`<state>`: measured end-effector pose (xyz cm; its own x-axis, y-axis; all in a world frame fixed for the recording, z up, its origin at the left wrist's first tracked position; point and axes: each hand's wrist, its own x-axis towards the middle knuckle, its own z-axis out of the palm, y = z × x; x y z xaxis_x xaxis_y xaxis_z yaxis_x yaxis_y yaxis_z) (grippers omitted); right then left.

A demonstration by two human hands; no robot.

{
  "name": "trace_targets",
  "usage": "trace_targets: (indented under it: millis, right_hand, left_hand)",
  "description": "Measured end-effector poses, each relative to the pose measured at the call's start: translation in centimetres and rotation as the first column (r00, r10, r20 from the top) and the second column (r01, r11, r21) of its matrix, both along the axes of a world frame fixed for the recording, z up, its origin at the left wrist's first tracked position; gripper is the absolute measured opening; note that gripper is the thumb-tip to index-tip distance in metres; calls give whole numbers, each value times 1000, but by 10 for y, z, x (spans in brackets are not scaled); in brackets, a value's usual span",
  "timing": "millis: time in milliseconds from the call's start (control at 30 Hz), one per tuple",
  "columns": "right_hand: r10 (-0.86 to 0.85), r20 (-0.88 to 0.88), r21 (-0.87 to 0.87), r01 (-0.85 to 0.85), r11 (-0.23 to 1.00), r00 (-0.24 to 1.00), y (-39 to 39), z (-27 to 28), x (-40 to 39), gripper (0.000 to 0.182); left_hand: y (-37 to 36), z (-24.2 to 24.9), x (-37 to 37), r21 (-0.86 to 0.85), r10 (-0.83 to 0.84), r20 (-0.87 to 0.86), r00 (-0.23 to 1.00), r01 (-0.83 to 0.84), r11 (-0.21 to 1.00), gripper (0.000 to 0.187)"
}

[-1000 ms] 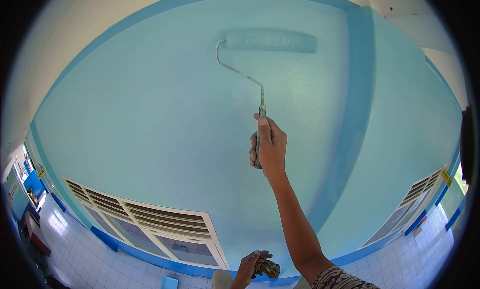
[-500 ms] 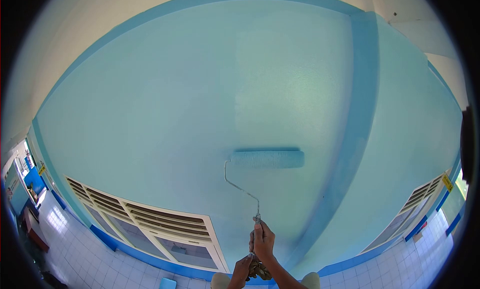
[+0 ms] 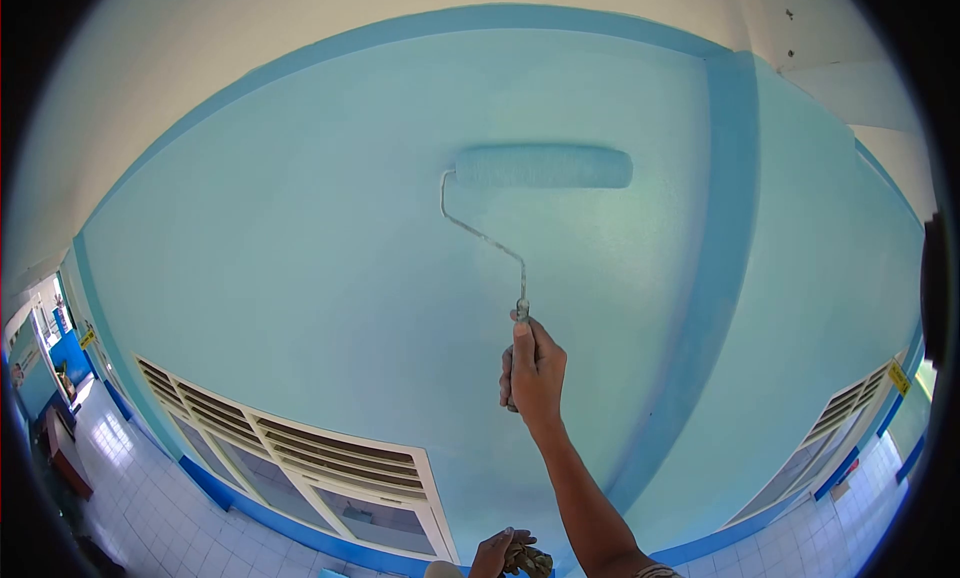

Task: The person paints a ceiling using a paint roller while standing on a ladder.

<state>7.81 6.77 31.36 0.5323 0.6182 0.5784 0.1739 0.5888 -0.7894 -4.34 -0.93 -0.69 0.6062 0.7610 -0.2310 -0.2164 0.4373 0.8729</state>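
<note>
Far left: white-framed louvred window [image 3: 300, 453], set low in the pale blue wall [image 3: 270, 238]. Bottom centre: left hand [image 3: 491, 555], partly cut off by the frame edge, fingers partly bent beside a mottled brownish bundle [image 3: 529, 561]; cannot tell whether they grip it. Above: paint roller [image 3: 543, 167], sleeve roughly horizontal, close against the upper wall; bent wire frame [image 3: 482, 237] runs from its left end down to the handle. Right hand [image 3: 538, 373] closed firmly around that handle, thumb pointing up along it. Further right: darker blue vertical band [image 3: 732, 188], then a second louvred window [image 3: 815, 443].
</note>
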Motion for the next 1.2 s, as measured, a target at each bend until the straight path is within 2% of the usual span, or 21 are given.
trace_targets:
  millis: [200,267,400,533,667,800,933,1067,1133,1200]
  right_hand:
    - [13,53,116,-19,993,999,22,91,1,35]
    - [6,58,133,-14,991,998,29,114,1,36]
    - [54,21,175,-57,983,998,39,152,-4,38]
    - [66,21,222,-69,973,998,51,145,-7,38]
    - [55,28,187,-60,981,998,50,94,-14,36]
    - [46,15,139,-48,989,999,43,18,-25,34]
    - [54,-66,-4,-54,999,996,34,-68,-37,42]
    - [53,-86,-108,-62,992,995,14,-153,-49,39]
    - [43,-179,-170,-74,983,983,-1,-182,-60,30]
    - [42,-183,-208,-81,975,982,-12,-218,-68,33]
  left_hand:
    - [1,-3,5,-26,1,49,999,0,1000,49]
    - [-4,10,4,-19,24,21,999,-24,1000,49]
    - [-4,2,9,-82,28,17,999,-26,996,49]
    - [-9,5,9,-59,24,1,1000,-24,998,49]
    - [-8,25,3,-99,-55,-89,995,46,994,44]
    - [-7,12,-1,-97,-51,-116,992,40,994,44]
    - [-3,-4,-10,-71,2,-175,984,-15,997,44]
    - [-2,-8,-20,-73,88,-162,983,-101,992,45]
    - [0,-22,-27,-100,109,-153,982,-125,987,46]
    - [6,-39,-34,-121,129,-143,981,-146,982,47]
